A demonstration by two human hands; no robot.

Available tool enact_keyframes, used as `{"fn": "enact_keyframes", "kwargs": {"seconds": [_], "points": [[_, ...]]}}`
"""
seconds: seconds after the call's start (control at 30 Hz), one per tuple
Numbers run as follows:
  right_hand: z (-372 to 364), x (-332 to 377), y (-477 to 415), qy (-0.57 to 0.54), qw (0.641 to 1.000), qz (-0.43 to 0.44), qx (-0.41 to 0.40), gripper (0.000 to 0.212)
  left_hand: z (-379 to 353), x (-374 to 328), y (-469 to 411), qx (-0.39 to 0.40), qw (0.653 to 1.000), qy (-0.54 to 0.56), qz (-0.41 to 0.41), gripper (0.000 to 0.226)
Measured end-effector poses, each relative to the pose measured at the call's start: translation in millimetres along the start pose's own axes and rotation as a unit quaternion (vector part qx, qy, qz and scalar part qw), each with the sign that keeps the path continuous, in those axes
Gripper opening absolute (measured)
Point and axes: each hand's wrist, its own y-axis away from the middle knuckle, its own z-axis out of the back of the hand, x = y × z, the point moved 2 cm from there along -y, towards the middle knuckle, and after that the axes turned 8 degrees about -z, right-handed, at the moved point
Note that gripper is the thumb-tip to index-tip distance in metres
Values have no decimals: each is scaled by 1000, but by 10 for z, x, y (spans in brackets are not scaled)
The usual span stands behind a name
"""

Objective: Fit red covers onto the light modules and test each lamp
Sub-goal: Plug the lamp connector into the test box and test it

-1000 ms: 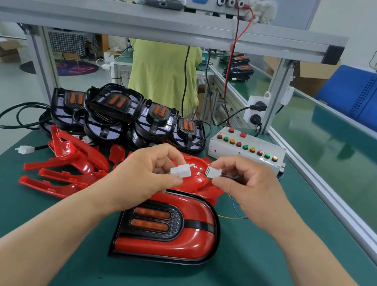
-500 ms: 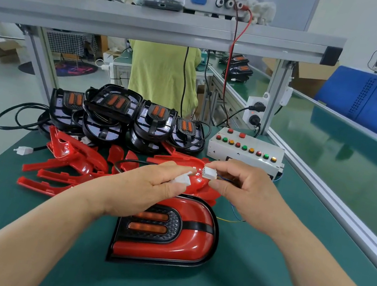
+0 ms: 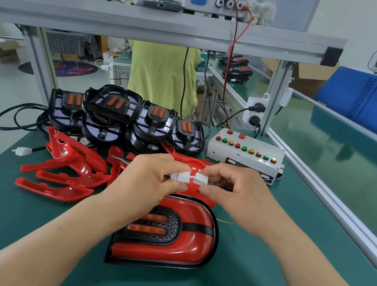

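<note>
Pinching white lamp plug [image 3: 181,176] in left hand [image 3: 148,181], tester socket [image 3: 201,178] in right hand [image 3: 236,195], mating faces aligned end-to-end, just apart.

Red covers [image 3: 71,168], black modules [image 3: 112,115], white connectors [image 3: 183,176], green mat [image 3: 6,224].

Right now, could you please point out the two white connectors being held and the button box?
left connector [image 3: 183,176]: head view, on its white housing.
right connector [image 3: 200,179]: head view, on its white housing.
button box [image 3: 216,154]: head view, on its bare front wall.
</note>
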Motion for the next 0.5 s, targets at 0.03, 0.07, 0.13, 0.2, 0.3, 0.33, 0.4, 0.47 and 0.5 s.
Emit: {"fn": "enact_keyframes", "kwargs": {"seconds": [0.03, 0.07, 0.13, 0.2, 0.3, 0.33, 0.4, 0.47, 0.5], "points": [[-3, 9, -2, 4, 1000, 2, 2, 24, 5, -17, 1, 2, 1000, 6, -6, 35], [-5, 16, -6, 7, 1000, 4, 2, 25, 11, -33, 3, 5, 1000, 9, -10, 37], [-10, 27, -11, 15, 1000, 5, 3, 25, 9, -53, 1, 16, 1000, 0, -11, 36], [-17, 39, -14, 29, 1000, 9, -1, 24, 0, -65, -12, 32, 999, -20, -5, 26], [-28, 63, -24, 82, 996, 32, -11, 18, -21, -55, -31, 65, 996, -57, -1, 21], [-38, 72, -29, 107, 993, 42, -10, 19, -27, -55, -34, 74, 995, -65, 2, 21], [-71, 79, -41, 158, 985, 62, -5, 21, -44, -64, -38, 90, 992, -82, 6, 19], [-83, 69, -49, 159, 985, 64, -12, 23, -52, -74, -42, 85, 993, -76, 10, 19], [-80, 59, -46, 133, 989, 55, -19, 26, -45, -74, -43, 73, 996, -55, 17, 24]]}}
